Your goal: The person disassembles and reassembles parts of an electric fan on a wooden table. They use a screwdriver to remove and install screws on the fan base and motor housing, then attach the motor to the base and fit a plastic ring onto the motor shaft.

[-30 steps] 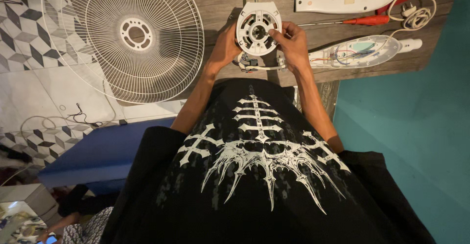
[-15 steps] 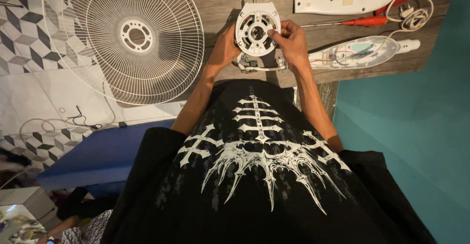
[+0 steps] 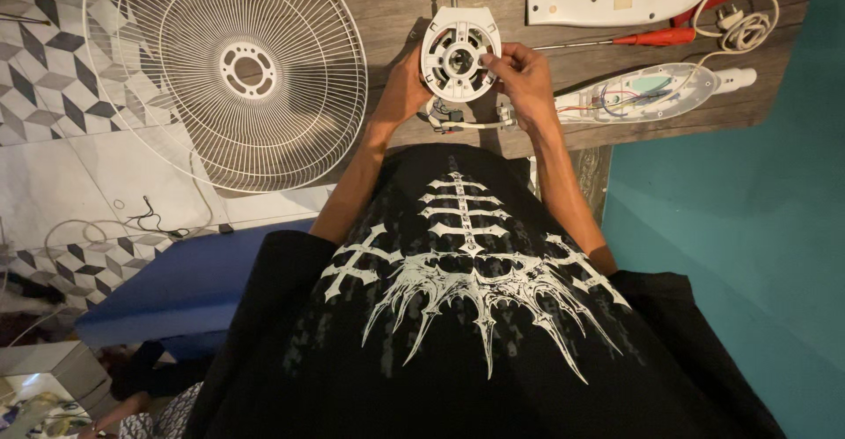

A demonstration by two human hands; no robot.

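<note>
White plastic fan motor housing point(image 3: 459, 54) is held upright above the wooden desk point(image 3: 387, 3), left hand point(image 3: 403, 91) gripping its side to steady it, right hand point(image 3: 521, 78) pinching its rim; fan grille point(image 3: 224, 69) lies beside.

Motor housing point(image 3: 460, 54) white matt plastic; table point(image 3: 387, 3) rough wood; grille point(image 3: 224, 69) wire.

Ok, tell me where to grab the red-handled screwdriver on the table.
Take the red-handled screwdriver by its red handle, coming from above with the right hand. It lies flat on the wooden table, handle toward the white cord, thin shaft pointing toward the hands.
</note>
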